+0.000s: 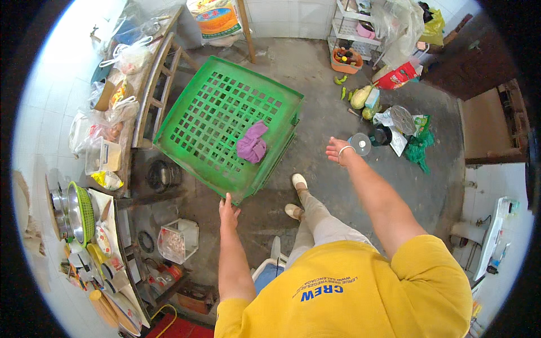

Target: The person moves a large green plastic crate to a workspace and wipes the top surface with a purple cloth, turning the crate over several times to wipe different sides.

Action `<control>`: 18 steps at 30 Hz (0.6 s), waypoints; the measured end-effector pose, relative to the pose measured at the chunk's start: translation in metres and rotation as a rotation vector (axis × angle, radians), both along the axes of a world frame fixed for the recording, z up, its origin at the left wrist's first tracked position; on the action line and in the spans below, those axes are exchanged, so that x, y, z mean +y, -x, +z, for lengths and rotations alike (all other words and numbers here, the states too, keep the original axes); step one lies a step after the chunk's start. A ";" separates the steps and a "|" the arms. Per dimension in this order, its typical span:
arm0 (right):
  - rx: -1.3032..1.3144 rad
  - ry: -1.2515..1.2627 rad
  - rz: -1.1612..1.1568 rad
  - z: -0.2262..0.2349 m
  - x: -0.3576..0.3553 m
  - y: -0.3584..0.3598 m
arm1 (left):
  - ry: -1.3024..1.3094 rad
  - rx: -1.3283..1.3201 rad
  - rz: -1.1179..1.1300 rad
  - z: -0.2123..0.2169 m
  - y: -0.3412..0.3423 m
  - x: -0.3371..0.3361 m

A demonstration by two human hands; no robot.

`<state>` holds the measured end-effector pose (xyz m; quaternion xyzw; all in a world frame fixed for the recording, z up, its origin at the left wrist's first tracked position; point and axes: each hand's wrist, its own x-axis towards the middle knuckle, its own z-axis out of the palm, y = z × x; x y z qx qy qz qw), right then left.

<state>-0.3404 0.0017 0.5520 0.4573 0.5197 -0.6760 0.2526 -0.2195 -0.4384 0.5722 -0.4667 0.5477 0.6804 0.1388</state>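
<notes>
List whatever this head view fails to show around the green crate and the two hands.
- Left hand fingers: hidden under the corner of the green crate.
- Floor beneath the crate: covered by it.
- Purple cloth: bunched, its shape unclear.
- Right hand palm: turned away.

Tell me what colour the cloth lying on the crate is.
Purple cloth, clearest in the head view.

The left hand (pixel 227 209) grips the near corner of a green crate (pixel 225 121) — upturned, tilted, with a purple cloth (pixel 252 144) lying on its slatted bottom. The right hand (pixel 338 151) hangs open, apart from the crate, above the concrete floor (pixel 315 84) — vegetables (pixel 359 97) and bags lie beyond.
</notes>
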 end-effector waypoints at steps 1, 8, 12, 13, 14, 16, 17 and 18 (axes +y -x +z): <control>0.000 -0.008 -0.001 0.002 0.004 -0.005 | -0.038 0.025 0.033 -0.006 0.002 0.002; -0.011 -0.039 -0.021 0.012 0.024 -0.023 | 0.110 -0.101 0.037 -0.028 0.019 0.013; 0.019 -0.038 -0.015 0.025 0.019 -0.024 | 0.238 -0.108 0.027 -0.038 0.021 0.008; 0.039 -0.026 -0.028 0.025 0.018 -0.024 | 0.271 -0.112 0.046 -0.038 0.021 0.007; 0.032 -0.026 -0.025 0.025 0.017 -0.023 | 0.274 -0.110 0.026 -0.036 0.020 0.007; 0.013 -0.032 -0.016 0.026 0.016 -0.020 | 0.274 -0.112 -0.011 -0.029 0.018 0.012; 0.021 -0.027 -0.025 0.025 0.017 -0.021 | 0.266 -0.125 -0.050 -0.023 0.016 0.014; 0.023 -0.022 -0.033 0.023 0.019 -0.024 | 0.258 -0.145 -0.087 -0.010 0.012 0.018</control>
